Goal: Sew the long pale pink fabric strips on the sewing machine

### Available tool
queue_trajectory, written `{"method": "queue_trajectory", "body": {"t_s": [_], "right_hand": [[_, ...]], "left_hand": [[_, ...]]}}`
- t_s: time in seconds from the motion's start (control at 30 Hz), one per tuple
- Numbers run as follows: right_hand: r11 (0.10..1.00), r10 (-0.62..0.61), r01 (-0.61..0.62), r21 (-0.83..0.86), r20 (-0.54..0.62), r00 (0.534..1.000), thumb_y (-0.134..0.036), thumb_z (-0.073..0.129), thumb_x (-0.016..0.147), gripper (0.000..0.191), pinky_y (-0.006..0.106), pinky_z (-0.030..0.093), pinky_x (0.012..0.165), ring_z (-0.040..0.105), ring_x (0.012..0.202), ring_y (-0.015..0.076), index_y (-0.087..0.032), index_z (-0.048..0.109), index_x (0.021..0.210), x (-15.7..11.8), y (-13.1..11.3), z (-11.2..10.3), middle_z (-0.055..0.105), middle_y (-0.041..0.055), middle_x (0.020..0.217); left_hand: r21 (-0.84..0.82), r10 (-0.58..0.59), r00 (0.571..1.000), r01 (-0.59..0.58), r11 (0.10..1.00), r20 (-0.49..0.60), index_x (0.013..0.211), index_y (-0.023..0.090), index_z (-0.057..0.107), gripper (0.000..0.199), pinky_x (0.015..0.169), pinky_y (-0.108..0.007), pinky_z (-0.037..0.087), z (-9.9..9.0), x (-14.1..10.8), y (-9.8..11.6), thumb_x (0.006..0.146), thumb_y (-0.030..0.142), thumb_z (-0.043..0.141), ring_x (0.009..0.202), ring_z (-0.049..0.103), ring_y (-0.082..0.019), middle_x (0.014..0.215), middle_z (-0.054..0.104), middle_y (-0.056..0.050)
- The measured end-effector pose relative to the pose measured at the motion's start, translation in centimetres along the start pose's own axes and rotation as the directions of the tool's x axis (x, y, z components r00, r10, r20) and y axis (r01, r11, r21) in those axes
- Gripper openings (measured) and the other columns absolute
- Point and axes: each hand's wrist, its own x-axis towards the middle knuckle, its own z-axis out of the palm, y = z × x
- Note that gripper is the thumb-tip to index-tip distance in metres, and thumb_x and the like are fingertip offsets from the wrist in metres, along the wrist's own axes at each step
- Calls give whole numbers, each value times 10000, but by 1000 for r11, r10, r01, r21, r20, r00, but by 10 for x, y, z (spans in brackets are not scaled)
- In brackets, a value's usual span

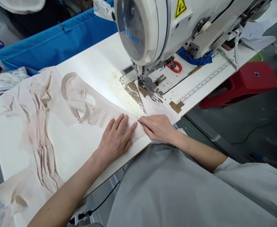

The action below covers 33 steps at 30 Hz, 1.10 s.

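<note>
My left hand (116, 135) lies flat on the pale cloth (103, 108), fingers spread. Just beside it, my right hand (159, 127) pinches a small dark thing (139, 121), mostly hidden.

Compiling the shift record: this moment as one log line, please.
left hand: fingers flat on pale fabric | right hand: closed around dark-tipped item | sewing machine: beyond hands

A sewing workshop, shown by the industrial sewing machine (152, 28), pale fabric pieces (42, 126) and red stool (251, 82).
</note>
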Motion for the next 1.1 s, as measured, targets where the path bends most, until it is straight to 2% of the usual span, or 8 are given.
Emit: {"method": "queue_trajectory", "body": {"t_s": [0.2,0.3,0.4,0.5,0.7,0.93,1.1], "right_hand": [[1000,-22,22,4,67,997,-146,383,871,237,284,199,553,574,672,154,-187,608,930,-22,11,-15,667,19,721],[1000,-2,1,19,81,997,-152,371,886,254,280,202,556,581,696,154,-189,609,966,-18,10,-16,680,24,761],[1000,11,-13,23,78,997,-160,371,902,246,276,202,550,595,720,160,-182,605,975,-10,6,-12,690,35,801],[998,25,-28,60,44,999,-182,358,928,249,273,206,541,606,703,163,-175,598,994,-6,5,-7,698,38,799],[987,49,-40,156,-57,997,-216,344,957,262,263,261,564,649,763,164,-177,581,1062,-8,8,1,733,39,868],[995,61,-62,84,14,998,-207,351,950,255,273,224,547,639,757,160,-175,578,1063,-2,1,0,729,40,920],[1000,12,-12,1,49,999,-171,362,914,222,283,187,540,588,693,154,-181,584,928,-6,1,-7,690,31,793]], "left_hand": [[-22,-27,999,27,999,30,1360,183,513,465,1008,-542,433,-3,0,0,896,208,491,1347,446,-378,1425,480,-227],[-32,-33,999,34,999,20,1326,173,544,425,1042,-552,402,-7,4,0,908,208,473,1345,451,-357,1422,500,-198],[-73,19,1000,-18,997,10,1336,165,533,438,1096,-530,361,-8,9,5,905,199,460,1359,442,-311,1426,513,-156],[-103,64,998,-61,993,19,1353,152,511,464,1097,-519,368,-6,11,9,892,177,456,1343,463,-289,1416,526,-154],[-89,68,998,-66,994,19,1347,127,504,460,1076,-528,388,-2,8,11,892,179,463,1362,440,-311,1443,497,-166],[-79,62,998,-60,995,27,1339,134,512,448,1079,-517,390,-3,9,11,899,195,460,1355,450,-309,1429,512,-165],[-50,74,997,-74,996,3,1310,121,539,423,1049,-530,411,-4,10,12,901,187,454,1326,481,-320,1399,538,-180]]}}
